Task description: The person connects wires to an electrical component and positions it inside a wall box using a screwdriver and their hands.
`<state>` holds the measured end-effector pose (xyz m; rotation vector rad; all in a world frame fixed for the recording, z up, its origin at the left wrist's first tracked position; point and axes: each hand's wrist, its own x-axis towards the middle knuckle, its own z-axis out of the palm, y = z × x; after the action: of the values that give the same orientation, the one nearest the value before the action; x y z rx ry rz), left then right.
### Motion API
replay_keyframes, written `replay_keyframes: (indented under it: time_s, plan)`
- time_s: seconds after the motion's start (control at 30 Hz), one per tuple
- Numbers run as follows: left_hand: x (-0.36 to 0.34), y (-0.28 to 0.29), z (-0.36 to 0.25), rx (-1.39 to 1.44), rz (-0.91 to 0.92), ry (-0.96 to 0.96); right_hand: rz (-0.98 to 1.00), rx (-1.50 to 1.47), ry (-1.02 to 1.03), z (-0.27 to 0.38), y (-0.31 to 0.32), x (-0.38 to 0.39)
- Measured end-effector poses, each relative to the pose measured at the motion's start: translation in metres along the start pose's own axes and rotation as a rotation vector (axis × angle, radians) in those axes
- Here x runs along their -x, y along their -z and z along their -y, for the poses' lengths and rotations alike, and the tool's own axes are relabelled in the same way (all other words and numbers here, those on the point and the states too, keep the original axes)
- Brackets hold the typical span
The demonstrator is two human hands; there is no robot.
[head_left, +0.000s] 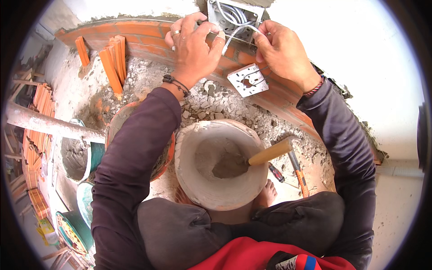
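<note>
At the top of the picture, a square recessed electrical box [213, 20] in the wall holds coiled grey cable [238, 15]. My right hand [283, 56] pinches the cable at the box's lower right. My left hand [193, 54] is at the lower left of the box, fingers curled beside a thin taut line; what they grip is hard to make out. A square white plate [238, 83] with punched holes and dark wires hangs below the box against the exposed brickwork [150, 42]. Between my knees sits a mortar-caked bowl [193, 144] with a wooden-handled tool [265, 155] in it.
Rubble [211, 103] lies along the wall's foot, with upright orange bricks [112, 72] at left. An orange-rimmed bucket [167, 159], a mortar bucket [94, 153] and a pale pole [54, 123] are on my left. A hammer [299, 175] and screwdriver [276, 173] lie right of the bowl.
</note>
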<state>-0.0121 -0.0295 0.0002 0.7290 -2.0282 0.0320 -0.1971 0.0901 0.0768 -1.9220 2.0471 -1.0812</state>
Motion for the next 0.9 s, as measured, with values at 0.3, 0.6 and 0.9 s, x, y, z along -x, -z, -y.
replay_keyframes:
  time_s: [0.3, 0.6, 0.9]
  plan:
    - [0.015, -0.006, 0.003, 0.034, -0.012, -0.017, -0.043, -0.245, -0.038, 0.008, -0.008, 0.017]
    - [0.011, -0.006, -0.001, 0.05, -0.003, -0.015, -0.126, -0.621, -0.095, 0.001, -0.008, 0.041]
    - [-0.018, -0.032, -0.04, 0.112, -0.13, 0.187, -0.13, -0.174, 0.111, -0.006, 0.018, 0.028]
